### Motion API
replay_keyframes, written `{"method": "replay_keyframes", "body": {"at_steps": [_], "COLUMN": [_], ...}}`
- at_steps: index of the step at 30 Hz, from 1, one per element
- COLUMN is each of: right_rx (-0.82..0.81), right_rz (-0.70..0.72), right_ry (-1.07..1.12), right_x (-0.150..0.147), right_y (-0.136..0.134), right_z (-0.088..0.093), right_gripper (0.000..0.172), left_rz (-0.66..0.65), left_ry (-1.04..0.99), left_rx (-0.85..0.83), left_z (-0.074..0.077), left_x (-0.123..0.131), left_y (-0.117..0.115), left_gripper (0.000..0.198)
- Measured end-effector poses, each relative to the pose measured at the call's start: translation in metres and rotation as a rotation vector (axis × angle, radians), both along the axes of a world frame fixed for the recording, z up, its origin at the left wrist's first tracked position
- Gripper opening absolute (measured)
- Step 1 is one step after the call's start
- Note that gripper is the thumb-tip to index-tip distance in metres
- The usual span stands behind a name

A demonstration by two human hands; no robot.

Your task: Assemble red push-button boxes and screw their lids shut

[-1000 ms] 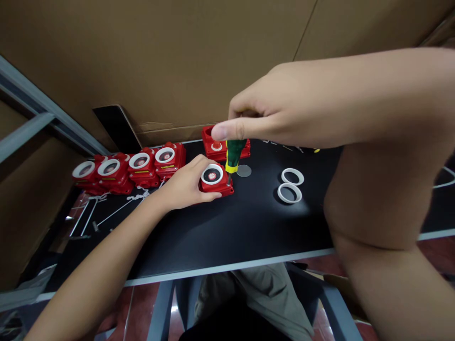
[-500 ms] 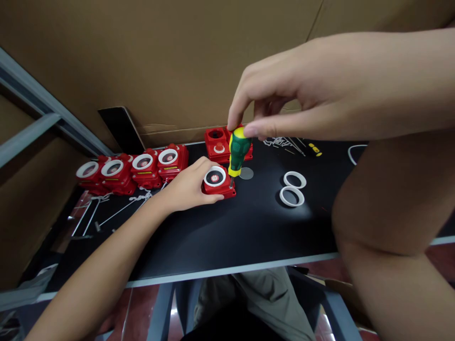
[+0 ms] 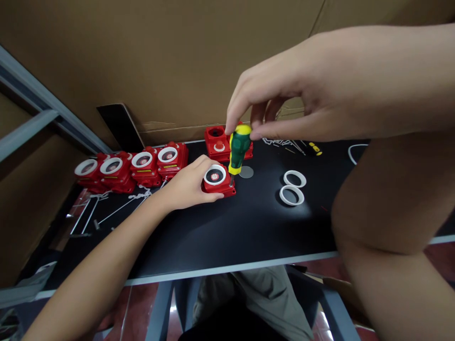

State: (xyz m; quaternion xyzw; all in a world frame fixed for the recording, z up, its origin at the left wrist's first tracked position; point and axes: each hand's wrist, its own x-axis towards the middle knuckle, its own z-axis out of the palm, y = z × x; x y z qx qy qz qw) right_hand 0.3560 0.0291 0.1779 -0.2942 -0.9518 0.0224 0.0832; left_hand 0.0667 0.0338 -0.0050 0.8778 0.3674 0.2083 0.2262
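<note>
My left hand (image 3: 186, 185) wraps round a small red box (image 3: 221, 184) with a white ring on top, holding it down on the black table (image 3: 231, 232). A short green and yellow screwdriver (image 3: 238, 148) stands upright with its tip at the box's right corner. My right hand (image 3: 284, 102) pinches the top of its handle with thumb and fingertips.
A row of several finished red boxes (image 3: 131, 166) lies at the left. An open red box (image 3: 216, 139) sits behind the screwdriver. Two white rings (image 3: 293, 187) and a grey disc (image 3: 246, 172) lie to the right. Loose white parts and a small yellow piece (image 3: 314, 148) lie by the cardboard wall.
My right hand has gone from covering the screwdriver handle to a fingertip pinch at its top, and the handle's yellow cap now shows. My left hand and the box have stayed put.
</note>
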Motion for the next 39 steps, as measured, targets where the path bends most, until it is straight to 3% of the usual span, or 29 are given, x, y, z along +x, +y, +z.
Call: {"method": "replay_keyframes", "body": {"at_steps": [12,20,25,32,39], "right_rx": [-0.001,0.069,0.111,0.106,0.186], "right_rz": [-0.068,0.043,0.020,-0.068,-0.131], "right_ry": [-0.053,-0.067,-0.078,-0.100,-0.133], "right_x": [-0.004,-0.004,-0.010,-0.020,-0.026], "right_y": [0.003,0.010,0.007,-0.003,-0.012], "right_z": [-0.004,-0.011,-0.011,-0.011,-0.015], "right_gripper": [0.030,0.035,0.040,0.028,0.032], "left_rz": [0.006,0.011,0.005,-0.003,0.010], "left_ry": [0.011,0.026,0.027,0.025,0.034], "left_rx": [-0.014,-0.014,-0.009,-0.003,-0.007], "left_z": [0.001,0.002,0.003,0.004,0.004], "left_x": [0.000,0.001,0.001,0.002,0.002], "left_y": [0.000,0.000,-0.001,-0.001,-0.001], "left_gripper": [0.065,0.065,0.064,0.063,0.066]}}
